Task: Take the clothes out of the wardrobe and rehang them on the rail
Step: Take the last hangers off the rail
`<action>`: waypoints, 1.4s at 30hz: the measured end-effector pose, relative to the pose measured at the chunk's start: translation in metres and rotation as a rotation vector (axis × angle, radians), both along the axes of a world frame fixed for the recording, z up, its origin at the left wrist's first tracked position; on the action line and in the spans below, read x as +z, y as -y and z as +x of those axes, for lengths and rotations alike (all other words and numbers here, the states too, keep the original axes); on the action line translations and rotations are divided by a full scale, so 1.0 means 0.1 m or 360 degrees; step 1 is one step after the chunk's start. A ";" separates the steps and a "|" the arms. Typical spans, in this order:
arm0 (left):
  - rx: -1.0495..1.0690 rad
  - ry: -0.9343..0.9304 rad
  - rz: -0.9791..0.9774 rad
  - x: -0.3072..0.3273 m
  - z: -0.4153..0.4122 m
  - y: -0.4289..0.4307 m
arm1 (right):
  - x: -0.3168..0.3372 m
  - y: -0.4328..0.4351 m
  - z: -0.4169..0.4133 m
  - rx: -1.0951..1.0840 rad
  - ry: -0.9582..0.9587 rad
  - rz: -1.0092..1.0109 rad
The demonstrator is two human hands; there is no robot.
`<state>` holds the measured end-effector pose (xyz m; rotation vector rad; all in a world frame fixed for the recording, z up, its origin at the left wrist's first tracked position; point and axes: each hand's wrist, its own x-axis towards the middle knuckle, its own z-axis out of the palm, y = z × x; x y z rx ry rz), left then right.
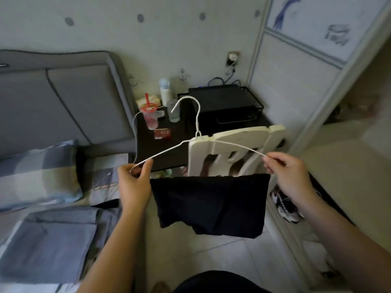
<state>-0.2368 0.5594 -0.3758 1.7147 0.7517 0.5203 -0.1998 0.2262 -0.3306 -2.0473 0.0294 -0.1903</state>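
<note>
Bed (53, 240) at left, tiled floor (222, 254) below. Black nightstand (146, 144) set against the wall: pink cup (150, 117) near its left edge, black wire tray (230, 104) toward its back right corner. White wire hanger (197, 121) is held in mid-air before a white chair (237, 140), with a black garment (209, 201) draped over its lower bar. Left end is gripped by the left hand (133, 185), right end is pinched by the right hand (289, 174).

We hold a thin white wire hanger (197, 123) level in front of the white chair (243, 138), hook upright above the chair's top edge. Our left hand (133, 187) grips its left corner and our right hand (287, 176) pinches its right end. A dark garment (209, 204) drapes over its lower bar, hanging before the chair's back.
</note>
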 end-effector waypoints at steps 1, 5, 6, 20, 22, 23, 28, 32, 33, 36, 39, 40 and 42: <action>-0.0050 -0.0002 0.0006 0.03 0.07 0.24 | 0.05 0.24 -0.02 -0.0015 0.0015 -0.0034; -0.0294 0.0038 0.0009 0.17 0.36 1.18 | 0.33 1.15 -0.02 0.0006 0.0110 -0.0247; -0.0364 0.0059 0.0002 0.22 0.43 1.42 | 0.42 1.34 -0.02 0.0024 0.0118 -0.0300; -0.1272 0.0328 -0.0035 0.90 1.61 4.30 | 1.57 3.10 0.33 -0.0216 0.0147 -0.0635; -0.1456 0.0361 -0.0025 0.99 1.83 4.60 | 1.68 3.33 0.34 -0.0319 0.0140 -0.0609; -0.1558 0.0373 -0.0025 1.04 1.95 4.74 | 1.74 3.44 0.35 -0.0369 0.0141 -0.0602; -0.2024 0.0450 -0.0075 1.37 2.47 5.46 | 2.06 3.79 0.44 -0.0620 0.0135 -0.0451; -0.2430 0.0387 0.0010 1.70 2.92 5.95 | 2.36 4.01 0.58 -0.0798 0.0102 -0.0039; -0.2520 0.0367 0.0053 1.81 3.01 6.03 | 2.44 4.06 0.63 -0.0838 0.0113 0.0087; -0.2748 0.0442 0.0149 2.19 3.19 6.24 | 2.73 4.16 0.79 -0.0982 0.0201 0.0455; -0.2943 0.0558 0.0244 2.54 3.30 6.40 | 3.06 4.28 1.01 -0.1081 0.0263 0.0669; -0.3008 0.0596 0.0265 2.64 3.33 6.43 | 3.18 4.33 1.09 -0.1084 0.0266 0.0742; -0.3107 0.0658 0.0275 2.86 3.35 6.45 | 3.41 4.42 1.26 -0.1093 0.0253 0.0847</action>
